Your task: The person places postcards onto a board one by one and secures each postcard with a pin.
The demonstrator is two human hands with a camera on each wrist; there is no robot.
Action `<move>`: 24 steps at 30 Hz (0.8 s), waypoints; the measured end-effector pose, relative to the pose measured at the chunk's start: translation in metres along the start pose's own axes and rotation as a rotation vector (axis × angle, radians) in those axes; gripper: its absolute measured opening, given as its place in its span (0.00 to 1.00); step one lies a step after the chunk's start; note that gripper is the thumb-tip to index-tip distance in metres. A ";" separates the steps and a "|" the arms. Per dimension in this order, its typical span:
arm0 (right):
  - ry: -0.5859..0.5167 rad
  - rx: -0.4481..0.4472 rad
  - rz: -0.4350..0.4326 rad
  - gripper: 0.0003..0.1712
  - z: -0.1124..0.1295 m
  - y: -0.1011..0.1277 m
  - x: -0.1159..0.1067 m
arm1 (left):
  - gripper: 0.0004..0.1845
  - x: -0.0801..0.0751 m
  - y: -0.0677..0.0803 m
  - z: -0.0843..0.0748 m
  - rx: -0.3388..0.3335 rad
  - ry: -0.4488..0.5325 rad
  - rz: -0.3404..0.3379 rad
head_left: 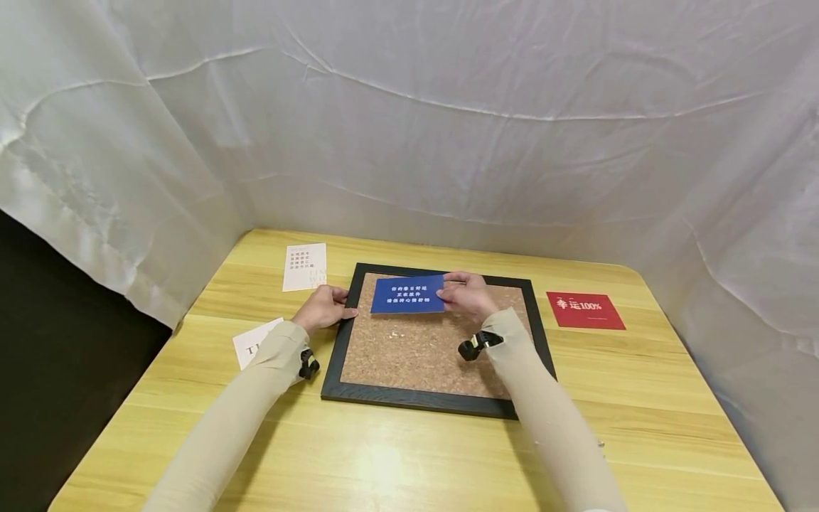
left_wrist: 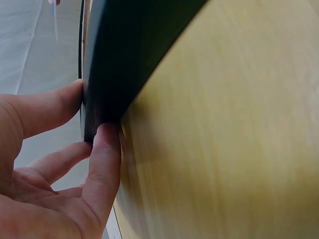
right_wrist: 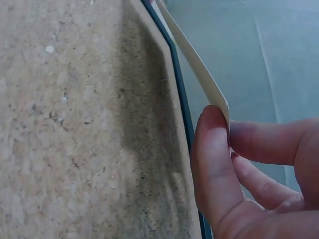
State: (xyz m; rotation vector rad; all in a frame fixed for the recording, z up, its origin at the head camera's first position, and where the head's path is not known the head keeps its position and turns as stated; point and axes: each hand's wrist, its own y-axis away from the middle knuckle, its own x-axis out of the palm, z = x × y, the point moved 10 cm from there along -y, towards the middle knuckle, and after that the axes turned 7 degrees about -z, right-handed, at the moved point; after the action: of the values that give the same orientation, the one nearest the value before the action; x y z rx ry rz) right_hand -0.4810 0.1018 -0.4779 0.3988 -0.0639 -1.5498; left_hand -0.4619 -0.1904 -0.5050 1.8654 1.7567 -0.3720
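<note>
A black-framed cork board [head_left: 422, 363] lies on the table. My left hand [head_left: 322, 307] holds the left side of its frame; in the left wrist view the thumb is against one face of the black frame [left_wrist: 124, 45] and the fingertips against its edge. A blue card [head_left: 407, 304] with white Chinese writing is over the upper part of the cork. My right hand [head_left: 470, 295] pinches this card at its right end. Seen edge-on in the right wrist view, the card [right_wrist: 199, 64] sits between thumb and fingers, tilted and apart from the cork, with a shadow below.
A white printed card [head_left: 304, 267] lies at the back left, and another white card [head_left: 249, 345] is partly under the left forearm. A red card [head_left: 585, 311] lies right of the board. Small shiny bits [head_left: 397, 335] show on the cork. White curtains [head_left: 448, 142] surround the table.
</note>
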 end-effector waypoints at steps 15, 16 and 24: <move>0.234 -0.030 -0.051 0.25 -0.007 -0.003 0.014 | 0.27 0.001 0.002 0.002 -0.015 0.007 0.004; 0.261 -0.033 -0.053 0.25 -0.006 -0.002 0.015 | 0.27 0.001 0.002 0.002 -0.016 0.007 0.005; 0.347 -0.029 -0.053 0.24 -0.002 -0.002 0.023 | 0.27 0.001 0.001 0.001 -0.005 0.012 0.005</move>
State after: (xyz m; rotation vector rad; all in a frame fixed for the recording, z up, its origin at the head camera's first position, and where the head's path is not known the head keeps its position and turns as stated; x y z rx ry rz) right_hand -0.4815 0.0801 -0.4848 0.6445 0.2405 -1.5119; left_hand -0.4611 -0.1895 -0.5060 1.8720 1.7588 -0.3550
